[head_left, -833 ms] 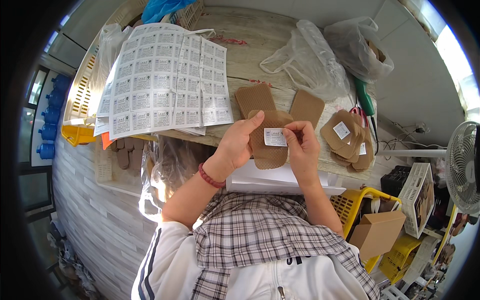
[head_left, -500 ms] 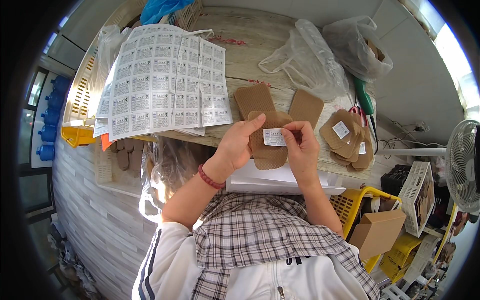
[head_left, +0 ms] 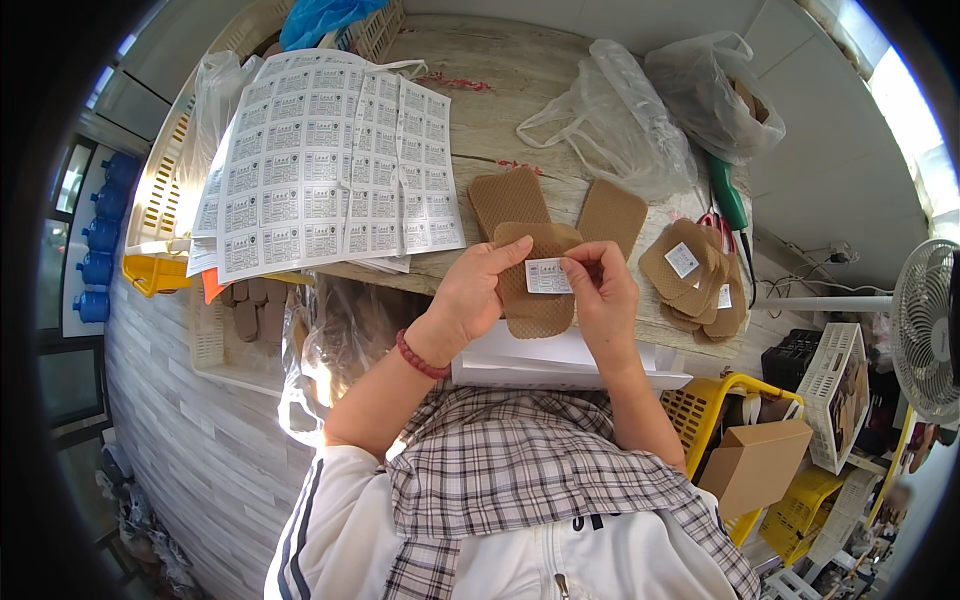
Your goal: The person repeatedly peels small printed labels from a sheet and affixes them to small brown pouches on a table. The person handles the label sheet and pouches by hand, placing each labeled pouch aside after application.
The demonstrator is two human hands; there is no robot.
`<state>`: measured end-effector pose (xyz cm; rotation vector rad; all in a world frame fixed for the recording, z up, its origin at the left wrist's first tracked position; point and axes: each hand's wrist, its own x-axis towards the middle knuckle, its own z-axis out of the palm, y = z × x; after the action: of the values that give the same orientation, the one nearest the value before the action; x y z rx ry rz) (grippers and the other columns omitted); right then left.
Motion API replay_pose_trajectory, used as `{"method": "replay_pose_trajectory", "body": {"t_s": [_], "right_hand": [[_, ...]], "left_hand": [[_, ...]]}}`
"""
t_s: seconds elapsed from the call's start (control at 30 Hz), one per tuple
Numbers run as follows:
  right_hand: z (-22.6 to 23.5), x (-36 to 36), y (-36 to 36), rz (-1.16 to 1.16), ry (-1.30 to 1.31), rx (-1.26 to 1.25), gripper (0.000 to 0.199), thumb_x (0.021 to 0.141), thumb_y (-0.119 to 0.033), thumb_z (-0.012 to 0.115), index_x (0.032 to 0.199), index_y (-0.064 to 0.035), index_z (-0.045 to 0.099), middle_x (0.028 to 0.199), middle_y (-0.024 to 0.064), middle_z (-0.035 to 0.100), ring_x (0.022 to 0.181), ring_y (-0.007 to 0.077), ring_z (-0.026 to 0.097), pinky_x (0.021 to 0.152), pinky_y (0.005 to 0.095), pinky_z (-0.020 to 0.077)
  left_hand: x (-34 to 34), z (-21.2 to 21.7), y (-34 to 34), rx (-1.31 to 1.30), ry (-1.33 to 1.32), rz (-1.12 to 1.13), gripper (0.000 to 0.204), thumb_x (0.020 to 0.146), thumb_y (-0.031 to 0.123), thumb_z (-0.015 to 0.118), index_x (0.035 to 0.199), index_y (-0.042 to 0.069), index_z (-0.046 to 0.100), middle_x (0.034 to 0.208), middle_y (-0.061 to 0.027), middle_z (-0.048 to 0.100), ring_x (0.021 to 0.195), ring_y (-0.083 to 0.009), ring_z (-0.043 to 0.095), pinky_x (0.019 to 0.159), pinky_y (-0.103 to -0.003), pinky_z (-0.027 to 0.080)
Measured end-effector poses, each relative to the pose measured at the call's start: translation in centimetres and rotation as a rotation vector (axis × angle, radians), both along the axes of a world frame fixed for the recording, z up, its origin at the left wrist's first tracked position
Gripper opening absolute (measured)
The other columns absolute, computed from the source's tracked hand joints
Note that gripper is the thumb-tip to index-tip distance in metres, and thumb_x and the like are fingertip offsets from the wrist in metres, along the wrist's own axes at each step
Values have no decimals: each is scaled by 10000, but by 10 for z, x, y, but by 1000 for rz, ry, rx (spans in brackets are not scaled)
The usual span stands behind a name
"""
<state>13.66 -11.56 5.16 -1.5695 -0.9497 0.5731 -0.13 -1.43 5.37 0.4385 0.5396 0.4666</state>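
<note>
Between my hands is a brown textured pad (head_left: pixel 540 318) with rounded ends, held above the table's near edge. My left hand (head_left: pixel 468 292) grips its left side, thumb on top. A white printed label (head_left: pixel 546 277) lies across the pad's middle. My right hand (head_left: pixel 606 300) pinches the label's right end between thumb and finger, against the pad. Just beyond lie another brown pad (head_left: pixel 508 197) on the left and one more pad (head_left: pixel 613 218) on the right. To the right is a pile of brown pads (head_left: pixel 692 285), some bearing white labels.
Sheets of printed labels (head_left: pixel 300 170) cover the table's left side, over a yellow basket (head_left: pixel 150 268). Clear plastic bags (head_left: pixel 630 125), a green-handled tool (head_left: pixel 729 195) and red-handled scissors (head_left: pixel 712 222) lie at the right. A fan (head_left: pixel 925 330) and yellow crate (head_left: pixel 690 415) stand beyond the right edge.
Almost nothing differs. The pad and label have shifted very slightly, with both hands keeping their grip.
</note>
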Motion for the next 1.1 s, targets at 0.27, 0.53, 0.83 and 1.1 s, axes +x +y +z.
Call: {"method": "replay_pose_trajectory", "body": {"t_s": [0.27,0.53,0.83,1.1], "right_hand": [[0,-3,0,-17,-84,-4,90,931,-21,683,983,-8,611,831,57,657,739,122,624,694,271,519],[1,-4,1,-22,-184,6,102,918,-4,684,991,-10,612,842,87,649,726,164,642,676,290,531],[-1,-6,3,-87,-464,19,365,826,0,746,1171,-42,635,837,64,644,718,203,647,611,325,539],[8,-9,-2,-123,-716,-103,557,784,-111,805,1297,-55,599,867,34,617,714,211,612,612,320,522]], "left_hand": [[0,-4,2,-9,0,-7,239,990,159,628,1148,-20,642,1108,-101,704,995,-196,687,921,-356,560],[1,-3,-2,81,89,-25,283,933,-5,622,1214,-37,620,1162,-99,684,1037,-191,665,941,-351,541],[3,-6,-6,162,172,-25,358,942,-24,576,1300,-16,588,1253,-79,656,1108,-178,640,992,-338,512],[5,-9,-13,233,170,19,348,943,-7,571,1288,-33,607,1201,-90,678,1047,-166,656,936,-326,536]]}}
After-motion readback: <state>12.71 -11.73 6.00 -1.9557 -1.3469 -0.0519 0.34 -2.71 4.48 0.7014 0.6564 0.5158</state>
